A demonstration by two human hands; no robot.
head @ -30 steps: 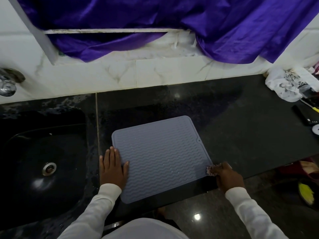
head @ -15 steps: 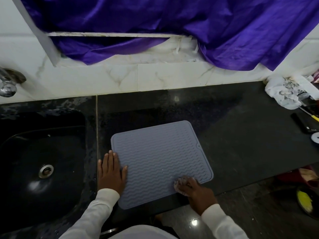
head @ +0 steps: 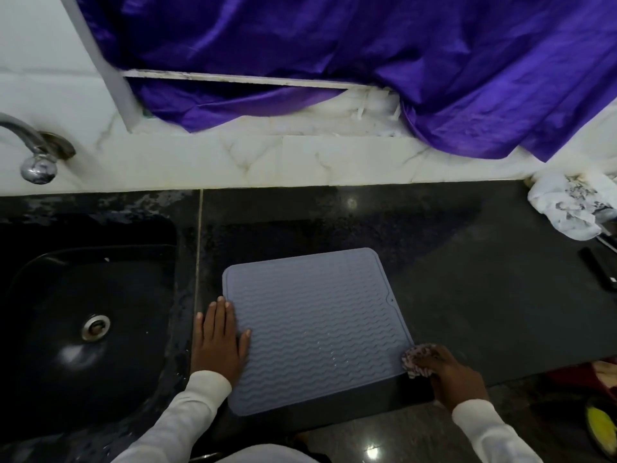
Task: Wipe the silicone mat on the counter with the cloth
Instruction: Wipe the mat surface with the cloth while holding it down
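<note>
A grey silicone mat (head: 314,325) with wavy ridges lies flat on the black counter (head: 467,279), near its front edge. My left hand (head: 218,342) rests flat on the mat's left edge, fingers straight, thumb on the ridges. My right hand (head: 450,372) grips a small bunched, patterned cloth (head: 417,359) at the mat's near right corner, half on the mat's edge and half on the counter. Small water drops dot the mat's near right part.
A black sink (head: 83,322) with a metal drain sits left of the mat, a tap (head: 33,152) above it. Purple fabric (head: 367,61) hangs over the white tiled wall. A crumpled white bag (head: 567,205) and a dark flat object (head: 601,267) lie at the far right.
My right hand with the cloth swept left across the mat's near part, then back right to the near right corner. My left hand stayed on the left edge.
</note>
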